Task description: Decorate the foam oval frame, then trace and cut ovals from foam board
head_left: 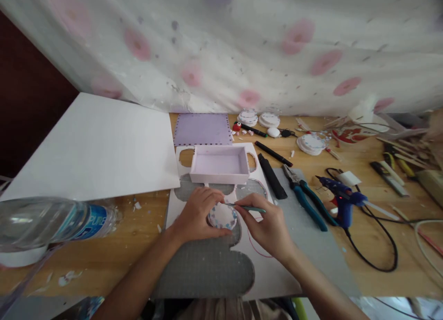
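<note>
My left hand (pixel 204 215) is curved around a small round white disc (pixel 222 216) with pale blue and lilac pieces along its rim. Its thumb lies at the near edge and its fingers at the far left edge. In my right hand (pixel 268 221) is a slim teal tool (pixel 254 209), pinched between thumb and fingertips. The tool's thin tip points left, to the disc's far edge beside my left fingertips; its exact kind is too small to tell. Under both hands lie a white sheet (pixel 273 276) with cut-out round shapes and a grey cutting mat (pixel 204 269).
A pale open box (pixel 219 165) stands just beyond my hands. To the right lie pliers (pixel 308 198), a blue glue gun (pixel 342 198) with its cable, and black pens (pixel 273 154). Left are a white board (pixel 100 145) and a water bottle (pixel 51 223). Similar discs (pixel 311 144) sit behind.
</note>
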`<state>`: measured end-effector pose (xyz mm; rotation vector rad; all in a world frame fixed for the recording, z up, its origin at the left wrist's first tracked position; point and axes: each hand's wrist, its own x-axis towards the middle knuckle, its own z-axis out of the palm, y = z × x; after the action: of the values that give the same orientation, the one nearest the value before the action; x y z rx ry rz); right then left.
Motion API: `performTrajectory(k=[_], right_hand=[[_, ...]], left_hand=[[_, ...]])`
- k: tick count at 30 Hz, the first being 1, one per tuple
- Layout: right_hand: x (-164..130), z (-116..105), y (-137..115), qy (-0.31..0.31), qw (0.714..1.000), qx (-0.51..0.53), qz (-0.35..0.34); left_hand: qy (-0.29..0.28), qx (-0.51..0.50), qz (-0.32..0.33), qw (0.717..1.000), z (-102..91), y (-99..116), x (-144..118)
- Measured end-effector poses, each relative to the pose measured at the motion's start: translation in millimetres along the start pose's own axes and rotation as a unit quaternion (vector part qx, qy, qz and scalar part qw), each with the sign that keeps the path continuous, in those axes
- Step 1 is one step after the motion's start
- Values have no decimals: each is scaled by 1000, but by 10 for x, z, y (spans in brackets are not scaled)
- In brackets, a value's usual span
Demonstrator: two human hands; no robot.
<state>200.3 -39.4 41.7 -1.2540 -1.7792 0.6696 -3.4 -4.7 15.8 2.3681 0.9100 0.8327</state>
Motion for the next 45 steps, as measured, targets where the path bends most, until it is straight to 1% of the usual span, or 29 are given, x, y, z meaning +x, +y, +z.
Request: performTrajectory(k=[3,5,10,16,23,27,31,34,36,38,41,43,44,45], right_hand=[[-2,2,-32,24,999,-22,5],[-9,2,-39,27,999,-30,7],[-45,37,-27,17,999,-39,4],[-53,79,-41,17,999,-39,-21],[-75,43,-64,3,998,-55,-27],[-107,62,-60,11,995,-80,-62],[-128,120,-58,15,990,-104,-99],[-122,129,-87,1,990,-104,-99],[-100,75,-120,-9,994,-74,-75],[-61,-36,-150,-6,999,-13,-40],[23,-254,-156,41,997,62,1],[74,-360,-135,67,996,60,13],[91,-383,-122,64,997,49,14],[100,-383,-109,47,998,35,14]], left_hand=[[9,-7,4,1000,-24,16,-1],[24,-5,4,1000,-30,29,1],[66,24,6,998,6,43,11],[79,35,20,996,36,23,12],[106,71,24,992,27,22,37],[105,87,27,990,28,32,39],[84,117,32,989,32,47,25],[68,128,41,989,28,55,15],[67,129,42,989,20,60,13],[77,128,41,988,11,63,13],[87,130,44,987,9,64,12],[85,135,50,986,14,65,10],[84,140,54,985,18,66,10],[82,145,58,984,21,69,9]])
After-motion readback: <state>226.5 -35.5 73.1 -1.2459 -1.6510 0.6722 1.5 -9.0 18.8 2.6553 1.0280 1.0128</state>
